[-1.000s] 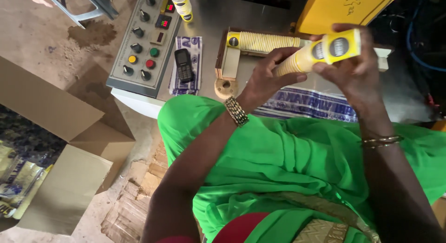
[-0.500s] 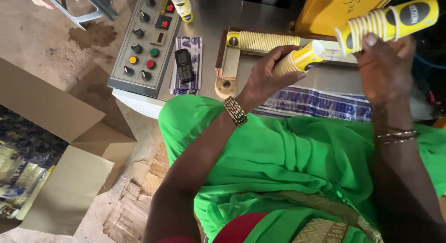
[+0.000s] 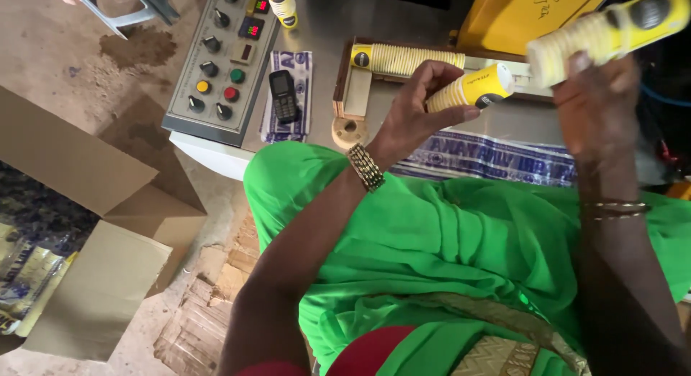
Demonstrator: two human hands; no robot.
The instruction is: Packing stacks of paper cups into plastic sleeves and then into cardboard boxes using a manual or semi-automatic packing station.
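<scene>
Currently | left hand (image 3: 414, 106): short cup stack (image 3: 469, 88) gripped by closed fingers | right hand (image 3: 597, 95): long cup stack (image 3: 604, 34) clasped, raised.

Bare desk (image 3: 327, 30) opens toward 12 o'clock, seemingly clear, hemmed by the control panel (image 3: 219, 59) and phone (image 3: 283, 95) at 10 and the cup tray (image 3: 360, 84) at 1.

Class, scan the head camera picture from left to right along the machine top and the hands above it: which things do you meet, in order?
Control panel → mobile phone → row of stacked yellow cups in the wooden holder → short cup stack in the left hand → long cup stack in the right hand.
</scene>
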